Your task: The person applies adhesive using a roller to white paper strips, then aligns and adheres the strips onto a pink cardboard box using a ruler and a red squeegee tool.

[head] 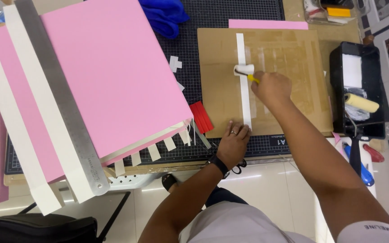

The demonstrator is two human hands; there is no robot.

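Far off to the left of the grip, a large pink board (113,72) with a steel ruler (57,96) laid slantwise over its white edge strips, well apart from the work. Nearer in, a red card piece (201,116) just left of the brown cardboard sheet (289,67) lying on the dark cutting mat (190,49). Left hand (233,143) flat and spread, fingertips pressing the near end of a white paper strip (241,47), holding nothing. Strip running straight away from the body, long axis near to far, far end pointing at the mat's top edge. Right hand (272,86) closed around the yellow handle of a small white roller (244,69), roller resting across the strip at about its middle, just left of the knuckles, axle crosswise to the strip. Right hand the nearer to the roller; left hand below it, toward the body. Farther right of the grip, a black tray (337,94) with a bigger yellow roller (361,102) lying in it.
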